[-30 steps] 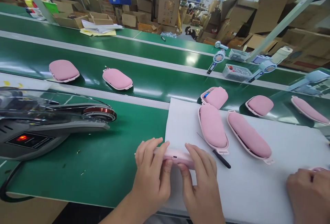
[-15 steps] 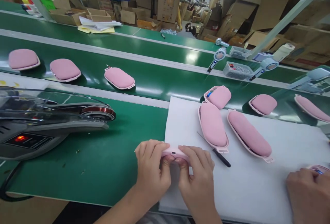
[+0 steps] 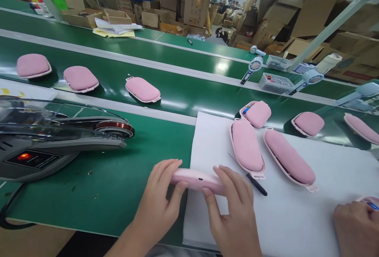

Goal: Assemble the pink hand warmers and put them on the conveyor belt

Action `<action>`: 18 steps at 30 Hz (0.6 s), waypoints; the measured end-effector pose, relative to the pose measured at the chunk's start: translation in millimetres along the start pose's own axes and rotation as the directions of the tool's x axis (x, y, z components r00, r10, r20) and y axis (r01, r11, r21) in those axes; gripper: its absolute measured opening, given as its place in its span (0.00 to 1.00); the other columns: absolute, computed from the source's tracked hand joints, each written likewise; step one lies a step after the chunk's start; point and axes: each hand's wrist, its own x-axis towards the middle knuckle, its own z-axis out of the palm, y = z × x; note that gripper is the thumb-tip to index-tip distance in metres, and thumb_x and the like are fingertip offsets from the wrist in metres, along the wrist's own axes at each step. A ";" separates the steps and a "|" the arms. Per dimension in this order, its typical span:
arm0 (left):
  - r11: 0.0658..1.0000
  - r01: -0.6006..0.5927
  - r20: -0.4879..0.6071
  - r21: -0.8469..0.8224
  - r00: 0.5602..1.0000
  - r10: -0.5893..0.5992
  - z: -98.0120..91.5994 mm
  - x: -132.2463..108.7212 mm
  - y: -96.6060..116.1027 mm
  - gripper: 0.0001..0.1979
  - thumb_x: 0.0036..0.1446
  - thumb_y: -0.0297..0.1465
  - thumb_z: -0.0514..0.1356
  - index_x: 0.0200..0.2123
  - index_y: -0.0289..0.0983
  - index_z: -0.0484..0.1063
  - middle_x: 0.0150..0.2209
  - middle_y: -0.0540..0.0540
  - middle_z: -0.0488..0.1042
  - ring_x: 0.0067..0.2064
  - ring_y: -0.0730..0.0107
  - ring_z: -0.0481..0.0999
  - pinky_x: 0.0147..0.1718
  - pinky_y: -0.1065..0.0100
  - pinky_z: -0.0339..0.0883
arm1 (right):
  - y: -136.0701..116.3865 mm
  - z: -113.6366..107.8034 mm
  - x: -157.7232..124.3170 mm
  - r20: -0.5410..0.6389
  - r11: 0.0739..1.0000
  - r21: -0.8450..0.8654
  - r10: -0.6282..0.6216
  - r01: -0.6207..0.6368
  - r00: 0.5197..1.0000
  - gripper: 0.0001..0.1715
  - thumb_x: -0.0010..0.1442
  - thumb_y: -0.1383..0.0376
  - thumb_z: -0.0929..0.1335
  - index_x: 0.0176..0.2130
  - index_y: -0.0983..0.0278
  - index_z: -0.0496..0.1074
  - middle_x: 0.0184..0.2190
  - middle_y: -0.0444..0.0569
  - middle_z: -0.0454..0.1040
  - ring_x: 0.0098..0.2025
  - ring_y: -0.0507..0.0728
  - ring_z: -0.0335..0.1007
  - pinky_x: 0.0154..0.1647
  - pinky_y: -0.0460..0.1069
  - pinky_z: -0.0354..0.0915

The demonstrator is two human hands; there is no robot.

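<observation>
Between my two hands is a slim pink rounded case (image 3: pixel 192 179) with a small dark port in the edge that faces me. My left hand (image 3: pixel 161 194) grips its left end, thumb below and fingers on top. The right end is pinched by my right hand (image 3: pixel 233 201) in the same way. Just beyond, on the white sheet (image 3: pixel 213 142), lie two long pink padded shells (image 3: pixel 248 144) with loose-fitting rims. A thin screwdriver with a black handle (image 3: pixel 257 184) lies partly under the nearer shell.
A grey machine with a wheel and red light (image 3: pixel 112 128) stands at left. Several pink shells (image 3: pixel 142 89) rest on the green conveyor (image 3: pixel 189 103). Small blue fans (image 3: pixel 255 64) and a clear bin (image 3: pixel 275 82) stand behind. Another person's hand (image 3: pixel 355 225) is at lower right.
My hands have moved apart along the pink case, so more of its edge shows between them. The view has shifted slightly, and the conveyor's shells appear a little further right.
</observation>
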 end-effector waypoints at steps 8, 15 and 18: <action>0.898 0.415 0.504 -0.149 0.813 -0.292 -28.8 48.1 -15.0 0.27 0.55 0.33 0.58 0.59 0.46 0.62 0.61 0.46 0.65 0.61 0.52 0.64 0.57 0.53 0.61 | 19.2 0.3 19.7 0.370 0.447 0.459 0.690 -0.768 0.623 0.36 0.51 0.48 0.71 0.55 0.58 0.64 0.51 0.51 0.70 0.46 0.61 0.69 0.46 0.55 0.66; 0.572 0.752 0.806 -0.327 0.538 -0.246 -37.8 49.1 -13.9 0.42 0.45 0.39 0.68 0.62 0.48 0.54 0.61 0.44 0.61 0.57 0.53 0.67 0.47 0.62 0.71 | 12.0 -3.7 40.2 0.407 0.443 0.437 0.679 -0.783 0.611 0.25 0.61 0.44 0.59 0.35 0.61 0.70 0.30 0.46 0.70 0.35 0.56 0.65 0.31 0.48 0.61; 0.508 0.822 0.890 -0.259 0.407 -0.204 -36.1 42.7 -5.3 0.47 0.40 0.29 0.69 0.62 0.49 0.51 0.54 0.44 0.66 0.48 0.56 0.73 0.36 0.65 0.74 | 10.6 -9.6 44.3 0.382 0.547 0.434 0.608 -0.716 0.696 0.19 0.62 0.49 0.60 0.37 0.60 0.67 0.31 0.44 0.69 0.36 0.56 0.65 0.34 0.48 0.62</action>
